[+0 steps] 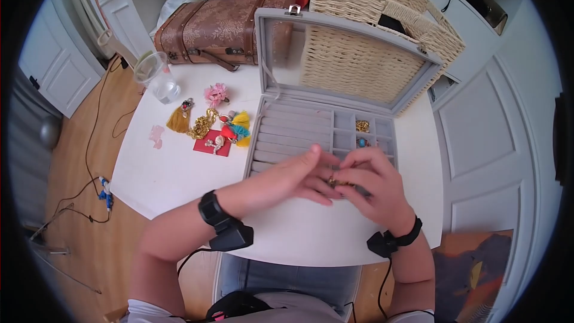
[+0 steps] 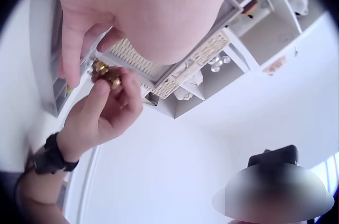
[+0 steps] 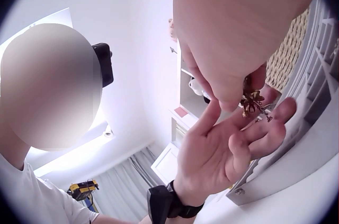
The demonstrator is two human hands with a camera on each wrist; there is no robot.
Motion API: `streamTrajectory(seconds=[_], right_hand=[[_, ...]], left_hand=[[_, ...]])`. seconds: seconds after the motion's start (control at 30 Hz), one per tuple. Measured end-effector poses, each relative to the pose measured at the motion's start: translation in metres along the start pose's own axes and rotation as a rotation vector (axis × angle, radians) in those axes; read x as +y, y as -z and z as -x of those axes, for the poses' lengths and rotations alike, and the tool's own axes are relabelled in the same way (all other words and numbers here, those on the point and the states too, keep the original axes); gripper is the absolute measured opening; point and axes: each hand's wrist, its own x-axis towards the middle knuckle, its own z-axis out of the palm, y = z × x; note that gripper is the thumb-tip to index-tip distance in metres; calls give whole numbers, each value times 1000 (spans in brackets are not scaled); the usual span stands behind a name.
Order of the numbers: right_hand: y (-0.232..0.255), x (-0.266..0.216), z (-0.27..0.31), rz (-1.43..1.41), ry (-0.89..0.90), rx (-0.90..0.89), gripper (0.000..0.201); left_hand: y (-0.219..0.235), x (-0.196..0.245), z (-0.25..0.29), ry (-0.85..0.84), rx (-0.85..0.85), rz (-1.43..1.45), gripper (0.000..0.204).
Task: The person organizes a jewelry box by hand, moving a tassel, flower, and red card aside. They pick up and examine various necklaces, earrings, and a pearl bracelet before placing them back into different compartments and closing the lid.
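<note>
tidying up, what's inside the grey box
The grey box shows a gold-coloured piece and something blue in compartments; the left hand and right hand hide its near part.

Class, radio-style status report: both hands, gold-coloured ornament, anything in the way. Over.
Right hand pinching gold-coloured ornament. Left hand open, close beside it. Hands partly block the view of the open box; lid raised.

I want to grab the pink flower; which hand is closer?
Left. Your left hand is right of the pink flower and nearer you; your right hand is farther right.
</note>
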Motion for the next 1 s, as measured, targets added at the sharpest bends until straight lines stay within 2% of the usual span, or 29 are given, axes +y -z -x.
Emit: streamTrajectory(seconds=[0.07,0.1,0.17,0.23,0.27,0.33,0.43,0.5,0.57,0.6,0.63,0.7,0.77,0.8,0.9,0.97,1.0], right_hand=[[-6,-1,0,-18,62,-36,21],[-9,1,3,-38,118,-62,21],[-16,-2,11,-112,27,-117,23],[-17,-10,10,-389,-351,-179,32],[-16,-7,8,-389,-349,-177,32],[-17,1,6,-71,90,-111,39],[-15,5,10,-127,46,-69,44],[-7,2,2,-66,87,-16,38],[9,5,2,230,-9,40,31],[11,14,2,245,-63,138,25],[14,24,2,238,-62,135,25],[24,42,4,323,-221,314,24],[30,60,9,340,-280,315,23],[31,67,10,357,-341,319,23],[29,75,13,476,-337,228,22],[27,72,13,444,-356,179,25],[25,70,12,453,-339,139,27]], left_hand=[[-3,-14,-10,119,-202,402,72],[-2,-14,-10,117,-204,401,72],[1,-19,-4,154,-182,357,62],[4,-17,2,175,-188,337,55],[5,-14,4,188,-196,310,49],[9,-8,7,187,-170,257,43],[18,0,15,149,-93,184,36],[31,15,19,106,-45,145,33],[51,33,27,-132,217,72,31],[67,34,28,-338,446,68,30],[88,33,29,-543,672,62,30],[146,36,44,-857,902,136,23],[173,45,57,-1030,1100,201,18],[182,47,63,-1078,1150,237,17],[184,51,66,-1041,1269,163,16],[170,50,58,-1025,1285,99,17],[164,48,54,-960,1256,-9,17]])
